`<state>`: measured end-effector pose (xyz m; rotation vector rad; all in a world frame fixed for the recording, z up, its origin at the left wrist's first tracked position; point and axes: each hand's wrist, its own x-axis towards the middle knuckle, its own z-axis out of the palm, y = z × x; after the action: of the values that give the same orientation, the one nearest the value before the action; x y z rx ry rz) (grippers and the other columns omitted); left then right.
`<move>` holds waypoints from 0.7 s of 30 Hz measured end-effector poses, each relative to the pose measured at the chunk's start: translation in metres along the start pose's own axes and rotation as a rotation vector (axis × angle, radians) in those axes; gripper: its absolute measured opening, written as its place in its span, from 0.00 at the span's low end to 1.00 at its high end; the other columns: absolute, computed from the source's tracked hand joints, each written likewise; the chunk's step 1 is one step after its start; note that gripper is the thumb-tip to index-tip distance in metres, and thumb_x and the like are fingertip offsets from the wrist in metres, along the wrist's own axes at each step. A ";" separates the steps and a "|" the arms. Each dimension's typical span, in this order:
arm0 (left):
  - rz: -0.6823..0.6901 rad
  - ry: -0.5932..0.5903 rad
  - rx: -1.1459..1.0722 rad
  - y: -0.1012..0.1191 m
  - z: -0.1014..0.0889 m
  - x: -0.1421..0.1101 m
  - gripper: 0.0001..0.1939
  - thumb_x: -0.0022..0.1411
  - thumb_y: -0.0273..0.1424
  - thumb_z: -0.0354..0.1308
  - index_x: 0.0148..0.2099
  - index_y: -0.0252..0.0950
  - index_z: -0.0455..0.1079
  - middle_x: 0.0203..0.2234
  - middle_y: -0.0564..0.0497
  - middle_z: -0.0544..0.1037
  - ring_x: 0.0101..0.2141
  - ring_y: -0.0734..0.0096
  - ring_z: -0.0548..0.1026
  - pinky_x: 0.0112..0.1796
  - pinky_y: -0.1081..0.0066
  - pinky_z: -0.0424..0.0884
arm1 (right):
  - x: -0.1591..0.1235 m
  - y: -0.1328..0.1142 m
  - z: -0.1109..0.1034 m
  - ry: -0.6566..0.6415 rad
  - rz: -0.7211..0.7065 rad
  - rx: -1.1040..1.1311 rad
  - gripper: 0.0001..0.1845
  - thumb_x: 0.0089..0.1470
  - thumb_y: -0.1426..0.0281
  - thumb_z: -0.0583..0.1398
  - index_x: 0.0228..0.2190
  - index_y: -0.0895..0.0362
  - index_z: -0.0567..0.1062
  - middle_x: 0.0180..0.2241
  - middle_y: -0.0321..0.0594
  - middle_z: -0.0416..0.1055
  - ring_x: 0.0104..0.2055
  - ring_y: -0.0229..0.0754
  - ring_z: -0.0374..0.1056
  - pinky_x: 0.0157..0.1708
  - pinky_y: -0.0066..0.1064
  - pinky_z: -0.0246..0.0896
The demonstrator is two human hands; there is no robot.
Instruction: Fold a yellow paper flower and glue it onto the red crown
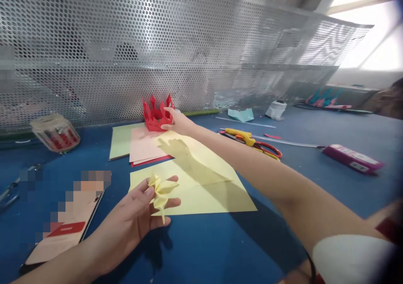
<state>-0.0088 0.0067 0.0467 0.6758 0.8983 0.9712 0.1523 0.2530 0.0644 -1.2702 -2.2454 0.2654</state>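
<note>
My left hand (126, 221) pinches a pale yellow folded-paper piece (160, 191) with pointed petals, held above the front of the table. At the back, a red paper crown (153, 122) with tall points stands near the mesh screen. Stretched out to its right side, my right hand (180, 122) has its thumb and fingers closed about the crown's edge; some fingers are hidden. Below that arm lies a pale yellow sheet (226, 198), with the arm's shadow across it. Pink sheets (143, 145) and a light green sheet (119, 139) lie just in front of the crown.
A phone (67, 235) lies at the left, with a clear tub (56, 133) of red pieces behind it. To the right are a yellow glue gun (239, 136), scissors (276, 150), teal paper (242, 115) and a purple box (352, 159). Perforated metal mesh (189, 44) borders the back.
</note>
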 end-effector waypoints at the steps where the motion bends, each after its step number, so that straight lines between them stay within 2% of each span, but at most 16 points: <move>1: -0.007 0.005 -0.010 -0.001 0.000 0.000 0.20 0.47 0.40 0.76 0.42 0.41 0.78 0.50 0.51 0.80 0.43 0.61 0.82 0.32 0.74 0.79 | 0.009 -0.002 0.003 -0.010 0.032 -0.015 0.19 0.64 0.64 0.61 0.53 0.58 0.71 0.53 0.46 0.70 0.50 0.48 0.71 0.47 0.45 0.71; 3: -0.019 0.023 -0.025 -0.003 0.000 0.001 0.16 0.52 0.35 0.74 0.42 0.39 0.77 0.48 0.50 0.81 0.41 0.62 0.83 0.34 0.74 0.80 | 0.022 -0.005 0.010 -0.029 0.083 -0.039 0.19 0.64 0.64 0.61 0.53 0.58 0.71 0.53 0.46 0.70 0.49 0.47 0.71 0.47 0.45 0.71; 6: -0.034 0.041 -0.039 -0.004 0.002 0.001 0.07 0.63 0.29 0.66 0.44 0.37 0.74 0.46 0.49 0.82 0.40 0.63 0.84 0.37 0.72 0.81 | 0.030 -0.009 0.015 -0.029 0.129 -0.059 0.18 0.64 0.64 0.60 0.53 0.58 0.71 0.53 0.46 0.70 0.49 0.47 0.71 0.47 0.45 0.71; 10: -0.051 0.078 -0.048 -0.003 0.005 0.000 0.17 0.68 0.23 0.59 0.56 0.41 0.65 0.45 0.49 0.83 0.42 0.59 0.84 0.38 0.66 0.82 | 0.032 -0.011 0.010 0.029 0.140 -0.072 0.19 0.64 0.64 0.60 0.53 0.58 0.71 0.53 0.46 0.70 0.50 0.47 0.71 0.48 0.46 0.71; 12: -0.065 0.097 -0.047 -0.003 0.006 0.000 0.17 0.69 0.23 0.57 0.57 0.41 0.63 0.45 0.49 0.83 0.42 0.59 0.84 0.38 0.65 0.83 | 0.033 -0.012 0.008 0.042 0.150 -0.071 0.19 0.64 0.64 0.60 0.53 0.58 0.71 0.53 0.46 0.70 0.50 0.47 0.71 0.48 0.46 0.71; 16: -0.082 0.123 -0.027 -0.001 0.006 0.001 0.06 0.71 0.28 0.56 0.49 0.36 0.69 0.51 0.45 0.81 0.40 0.64 0.84 0.35 0.71 0.82 | 0.038 -0.011 0.008 0.042 0.166 -0.054 0.19 0.64 0.63 0.60 0.53 0.58 0.71 0.53 0.46 0.70 0.50 0.47 0.71 0.47 0.46 0.71; 19: -0.082 0.132 -0.007 -0.001 0.006 0.001 0.04 0.71 0.29 0.55 0.44 0.35 0.70 0.53 0.44 0.80 0.39 0.68 0.84 0.33 0.75 0.81 | 0.039 -0.013 0.010 0.024 0.169 -0.038 0.18 0.64 0.63 0.60 0.53 0.58 0.71 0.53 0.46 0.70 0.49 0.47 0.71 0.47 0.45 0.71; 21: -0.075 0.128 0.001 -0.001 0.005 0.001 0.04 0.71 0.29 0.54 0.43 0.36 0.70 0.54 0.44 0.79 0.39 0.67 0.84 0.34 0.74 0.81 | 0.037 -0.017 0.008 0.020 0.163 -0.029 0.18 0.64 0.63 0.60 0.53 0.58 0.71 0.52 0.46 0.70 0.49 0.47 0.71 0.47 0.45 0.71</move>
<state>-0.0034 0.0063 0.0480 0.5816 1.0296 0.9545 0.1205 0.2755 0.0776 -1.4680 -2.1387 0.2795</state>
